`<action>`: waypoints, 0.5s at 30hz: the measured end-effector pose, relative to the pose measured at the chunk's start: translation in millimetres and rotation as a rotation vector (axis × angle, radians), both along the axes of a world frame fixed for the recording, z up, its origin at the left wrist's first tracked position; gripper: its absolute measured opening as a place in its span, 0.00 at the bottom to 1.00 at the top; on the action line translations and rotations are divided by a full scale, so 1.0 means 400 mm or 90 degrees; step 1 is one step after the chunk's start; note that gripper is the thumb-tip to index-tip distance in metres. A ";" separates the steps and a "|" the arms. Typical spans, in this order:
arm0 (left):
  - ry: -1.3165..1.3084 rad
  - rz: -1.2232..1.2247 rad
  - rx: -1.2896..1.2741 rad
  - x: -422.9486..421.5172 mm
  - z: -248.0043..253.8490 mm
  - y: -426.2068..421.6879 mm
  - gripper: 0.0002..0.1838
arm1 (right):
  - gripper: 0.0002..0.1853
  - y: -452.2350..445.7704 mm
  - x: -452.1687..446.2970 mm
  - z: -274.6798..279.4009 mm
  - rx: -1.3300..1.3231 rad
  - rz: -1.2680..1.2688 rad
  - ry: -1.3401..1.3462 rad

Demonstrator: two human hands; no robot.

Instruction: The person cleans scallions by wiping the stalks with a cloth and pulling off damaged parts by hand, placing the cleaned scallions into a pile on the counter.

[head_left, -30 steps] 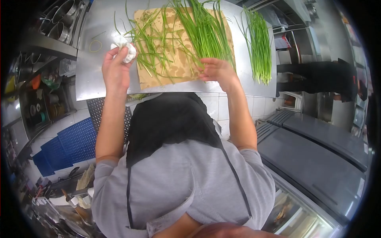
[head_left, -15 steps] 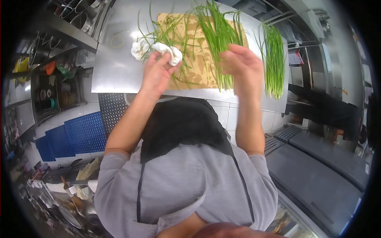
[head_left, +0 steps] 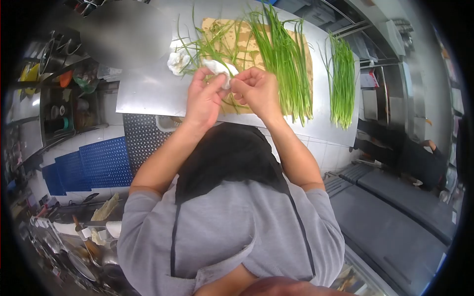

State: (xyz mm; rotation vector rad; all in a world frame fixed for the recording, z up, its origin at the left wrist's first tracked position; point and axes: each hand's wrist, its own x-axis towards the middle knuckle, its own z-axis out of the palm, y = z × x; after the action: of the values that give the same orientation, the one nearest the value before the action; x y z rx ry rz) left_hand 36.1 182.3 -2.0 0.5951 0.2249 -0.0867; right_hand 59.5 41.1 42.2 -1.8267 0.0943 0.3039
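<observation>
My left hand [head_left: 203, 101] is closed around a crumpled white cloth [head_left: 216, 67], held over the near part of a brown cardboard sheet [head_left: 244, 37]. My right hand [head_left: 257, 92] meets it at the cloth's right end, fingers pinched together; what lies between those fingertips is hidden. A thin green blade runs by the cloth. Loose chive stalks [head_left: 210, 43] are scattered over the left of the cardboard. A thick bunch of long green chives [head_left: 291, 74] lies along its right side.
Another chive bunch [head_left: 341, 81] lies at the right of the steel table [head_left: 148, 93]. A second piece of white cloth [head_left: 178, 62] rests left of my hands. A grey blurred round shape [head_left: 126, 32] covers the upper left. At far right is a person in dark clothes [head_left: 419, 160].
My right hand has moved left from the chive bunch to the cloth in my left hand. The bunch now lies further right, and a grey blur has appeared at upper left.
</observation>
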 end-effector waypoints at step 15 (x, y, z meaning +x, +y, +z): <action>0.043 0.118 0.130 0.146 -0.008 0.064 0.11 | 0.04 -0.176 -0.079 0.156 -0.086 0.039 0.039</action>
State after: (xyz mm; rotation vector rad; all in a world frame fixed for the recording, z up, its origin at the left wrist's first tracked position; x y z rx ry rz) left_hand 94.7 208.0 -5.0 0.7721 0.3565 0.0967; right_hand 27.7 -29.4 104.6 -1.9576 0.1037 0.4049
